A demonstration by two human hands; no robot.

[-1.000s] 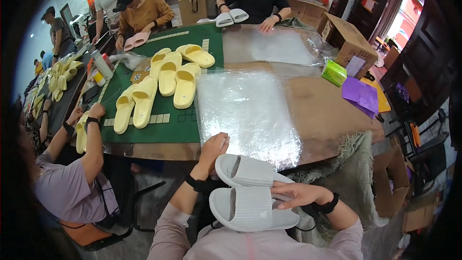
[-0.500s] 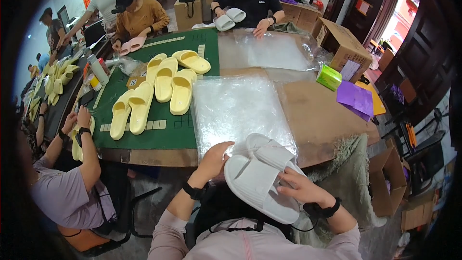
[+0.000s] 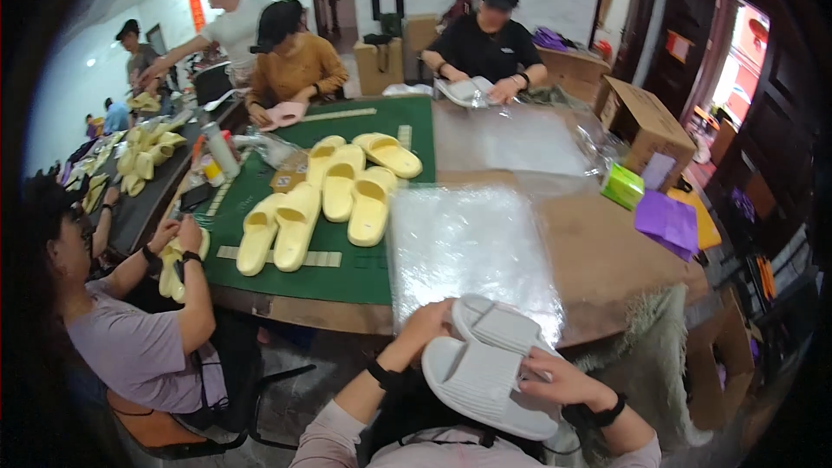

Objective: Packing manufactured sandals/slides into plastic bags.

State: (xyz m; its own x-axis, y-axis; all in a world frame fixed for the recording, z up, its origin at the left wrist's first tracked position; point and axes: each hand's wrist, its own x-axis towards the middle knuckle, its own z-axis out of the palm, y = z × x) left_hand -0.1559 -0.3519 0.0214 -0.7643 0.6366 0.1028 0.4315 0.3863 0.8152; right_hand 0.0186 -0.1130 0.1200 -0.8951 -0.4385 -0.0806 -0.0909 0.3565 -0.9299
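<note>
Grey slippers (image 3: 482,377) are between the two hands, low in front of the chest, just short of the worktop (image 3: 607,282)'s near edge. Right hand (image 3: 559,378) is on the heel side, fingers curled into the foot openings, pinching the pair together. Left hand (image 3: 429,328) is at the toe end, up against the slippers; fingertips hidden behind them, can't tell if it grips. Film stack (image 3: 472,247) is right beyond the toes, its near side at the worktop edge. Room to move: brown stretch right of the film, out to the purple sheet (image 3: 667,224) and green pack (image 3: 622,185). Left is tighter: green mat (image 3: 366,284) with yellow slippers (image 3: 297,230) on it. Rough cloth (image 3: 646,368) hangs off the near right edge, beside the right forearm. Counts: 2 grey slippers, 6 yellow on the mat, 1 green pack, 1 purple sheet, 1 carton (image 3: 646,132) at far right.
</note>
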